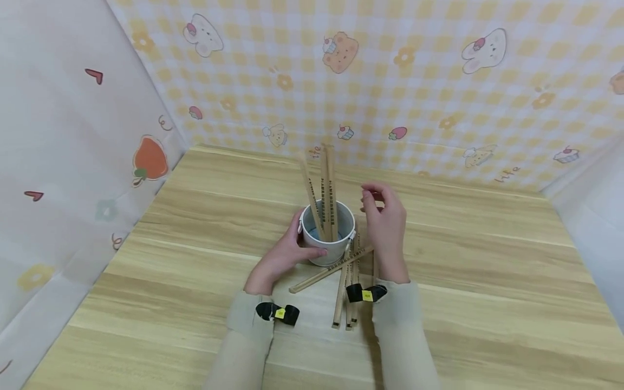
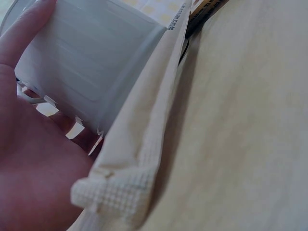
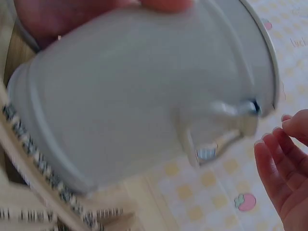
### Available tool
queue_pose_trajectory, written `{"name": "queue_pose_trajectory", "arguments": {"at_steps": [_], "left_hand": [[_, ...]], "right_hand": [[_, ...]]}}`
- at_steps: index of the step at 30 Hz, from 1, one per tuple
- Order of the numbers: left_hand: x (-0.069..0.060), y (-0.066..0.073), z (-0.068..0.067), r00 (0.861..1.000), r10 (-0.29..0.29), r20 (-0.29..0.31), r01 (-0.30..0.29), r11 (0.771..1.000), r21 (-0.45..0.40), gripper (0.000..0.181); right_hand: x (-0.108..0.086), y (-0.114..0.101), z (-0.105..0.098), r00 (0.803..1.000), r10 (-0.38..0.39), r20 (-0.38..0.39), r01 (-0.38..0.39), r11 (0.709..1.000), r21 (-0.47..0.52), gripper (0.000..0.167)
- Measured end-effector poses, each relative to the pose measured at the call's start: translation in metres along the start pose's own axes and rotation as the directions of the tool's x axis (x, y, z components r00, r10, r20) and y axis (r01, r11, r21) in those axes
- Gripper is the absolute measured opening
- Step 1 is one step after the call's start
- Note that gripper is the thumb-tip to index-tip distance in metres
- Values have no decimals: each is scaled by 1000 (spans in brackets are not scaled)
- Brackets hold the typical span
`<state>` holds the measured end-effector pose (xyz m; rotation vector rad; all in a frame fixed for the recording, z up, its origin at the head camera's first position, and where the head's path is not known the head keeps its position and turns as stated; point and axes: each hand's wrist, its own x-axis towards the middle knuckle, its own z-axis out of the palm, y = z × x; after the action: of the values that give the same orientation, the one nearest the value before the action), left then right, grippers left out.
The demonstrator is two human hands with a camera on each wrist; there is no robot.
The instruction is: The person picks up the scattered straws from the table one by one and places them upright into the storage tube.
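A small white bucket (image 1: 336,251) stands upright on the table. My left hand (image 1: 280,257) holds it round the left side, thumb on its near wall; the left wrist view shows the thumb and palm against the bucket (image 2: 91,57). Several paper-wrapped chopstick packets (image 1: 333,200) stand in the bucket, leaning toward the back. To the right of the rim is my right hand (image 1: 388,227), fingers loosely bent. In the right wrist view its fingertips are apart from the bucket (image 3: 120,96) and hold nothing.
Several more printed chopstick packets (image 1: 338,303) lie in front of the bucket, one (image 1: 312,279) slanting across the others. Behind the wooden table (image 1: 487,260) hangs a yellow checked cloth (image 1: 414,92). A white patterned cloth (image 1: 73,124) hangs along the left side.
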<state>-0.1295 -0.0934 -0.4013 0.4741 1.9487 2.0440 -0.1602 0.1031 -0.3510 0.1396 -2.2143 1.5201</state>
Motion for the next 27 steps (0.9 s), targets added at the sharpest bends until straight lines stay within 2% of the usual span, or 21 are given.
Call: {"name": "queue_pose_trajectory", "arguments": {"at_steps": [9, 14, 20, 24, 27], "left_hand": [[-2, 2, -1, 1000, -6, -11, 6, 1000, 20, 91], [-2, 4, -1, 1000, -5, -6, 5, 1000, 18, 92], [-1, 3, 0, 1000, -20, -8, 20, 999, 40, 92], [-1, 4, 0, 1000, -20, -16, 21, 998, 52, 91], [-2, 5, 0, 1000, -21, -19, 22, 998, 65, 90]], "right_hand": [[-4, 21, -22, 994, 107, -24, -108, 994, -31, 20], [-5, 29, -33, 979, 204, -2, -202, 969, -141, 23], [-5, 42, -49, 939, 342, 45, -316, 905, -285, 31], [-5, 51, -58, 909, 401, 110, -331, 858, -392, 36], [-5, 56, -65, 882, 436, 180, -324, 837, -442, 41]]}}
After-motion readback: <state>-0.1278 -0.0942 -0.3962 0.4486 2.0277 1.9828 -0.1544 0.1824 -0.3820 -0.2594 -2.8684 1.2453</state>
